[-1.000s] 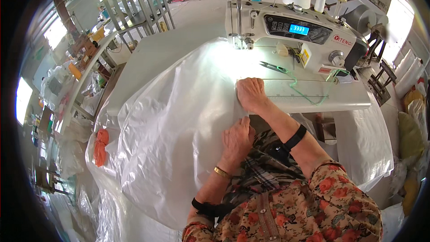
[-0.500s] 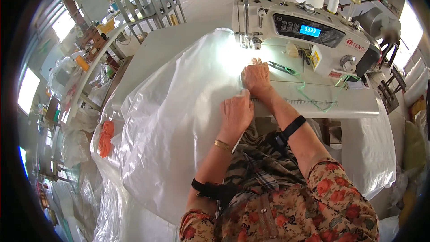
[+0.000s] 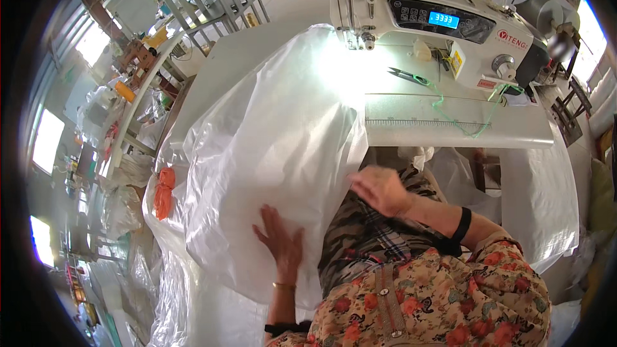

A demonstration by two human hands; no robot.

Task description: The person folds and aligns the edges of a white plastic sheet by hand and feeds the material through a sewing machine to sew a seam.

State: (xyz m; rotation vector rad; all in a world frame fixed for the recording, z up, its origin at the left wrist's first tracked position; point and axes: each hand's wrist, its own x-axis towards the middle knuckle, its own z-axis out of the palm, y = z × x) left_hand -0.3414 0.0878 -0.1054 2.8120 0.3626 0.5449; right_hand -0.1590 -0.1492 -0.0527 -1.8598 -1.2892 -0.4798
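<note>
Below and left of the sewing machine [image 3: 424, 22], the white sheet [image 3: 257, 154] is running lengthwise toward the person. The left hand [image 3: 281, 241] is resting on it, fingers splayed, gripping nothing; the blurred right hand [image 3: 385, 191], nearer the machine, is hovering at the sheet's edge, grip unclear.

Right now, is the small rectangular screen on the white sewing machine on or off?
On: the small rectangular screen on the white sewing machine glows blue, showing pale digits.
</note>
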